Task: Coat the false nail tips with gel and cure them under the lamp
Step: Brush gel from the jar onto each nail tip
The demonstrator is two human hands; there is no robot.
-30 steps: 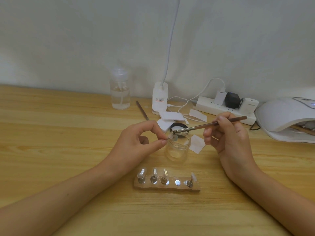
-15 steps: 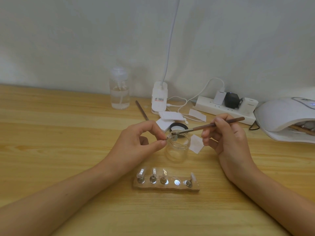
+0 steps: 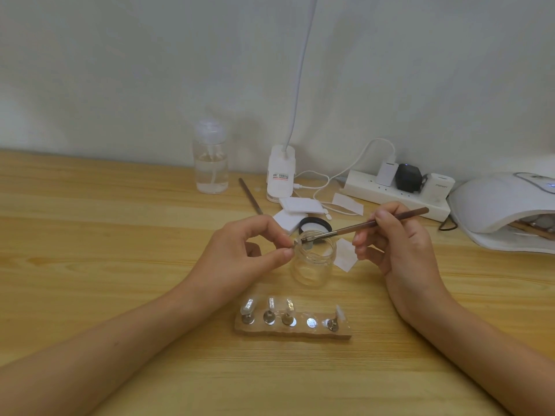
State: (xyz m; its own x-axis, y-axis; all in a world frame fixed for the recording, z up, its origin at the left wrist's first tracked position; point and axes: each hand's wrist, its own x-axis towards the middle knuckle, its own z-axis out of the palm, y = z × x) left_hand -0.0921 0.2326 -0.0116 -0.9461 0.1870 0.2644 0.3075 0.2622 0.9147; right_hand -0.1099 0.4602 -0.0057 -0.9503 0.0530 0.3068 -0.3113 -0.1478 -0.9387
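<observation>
**A:** Head view, centre frame: your left hand (image 3: 240, 250) pinches one nail tip (image 3: 297, 242) between thumb and forefinger, over the open jar (image 3: 313, 262).

**B:** Your right hand (image 3: 396, 244) is clamped on the brush (image 3: 375, 224). Its long axis slopes from the handle at upper right down-left to the bristles, which are on that tip.

**A:** Progress? Midway at best, I'd judge. Four tips (image 3: 247, 306) stand on the holder (image 3: 292, 333) lower centre, one slot bare.

**B:** The lamp (image 3: 504, 202) sits on the desk (image 3: 90, 235) at the right edge. Curing is not yet done.

Pale wooden table (image 3: 90, 265): against white wall (image 3: 120, 70)
Clear glass jar (image 3: 312, 267): centre
Wooden block of nail tips (image 3: 292, 333): 6 o'clock
Clear plastic pump bottle (image 3: 210, 168): 11 o'clock
White domed lamp (image 3: 492, 202): 3 o'clock
</observation>
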